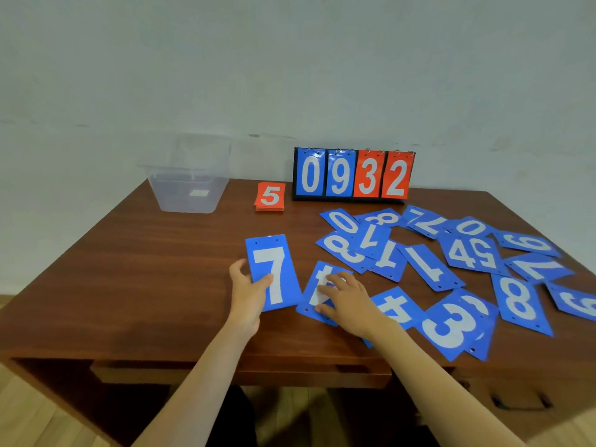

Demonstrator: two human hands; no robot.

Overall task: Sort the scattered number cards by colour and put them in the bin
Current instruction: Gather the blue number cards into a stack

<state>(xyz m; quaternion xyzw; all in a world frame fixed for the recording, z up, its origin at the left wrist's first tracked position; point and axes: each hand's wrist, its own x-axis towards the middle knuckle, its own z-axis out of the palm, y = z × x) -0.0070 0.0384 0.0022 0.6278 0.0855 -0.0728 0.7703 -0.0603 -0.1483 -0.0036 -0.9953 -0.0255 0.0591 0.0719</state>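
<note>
Left hand (249, 295) grips the blue 7 card (281, 285), thumb on its face. Right hand (348, 304) curls fingers and thumb onto the blue 4 card (312, 285), flat on the table (145, 269). Red stack (270, 196) lies near the bin (187, 195).

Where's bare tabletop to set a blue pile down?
Free: the left half of the table, from the clear bin to the near edge, left of the left hand gripping the blue 7 card; a strip between the red stack and that card. Crowded: the right half, overlapping blue cards before the scoreboard.
</note>
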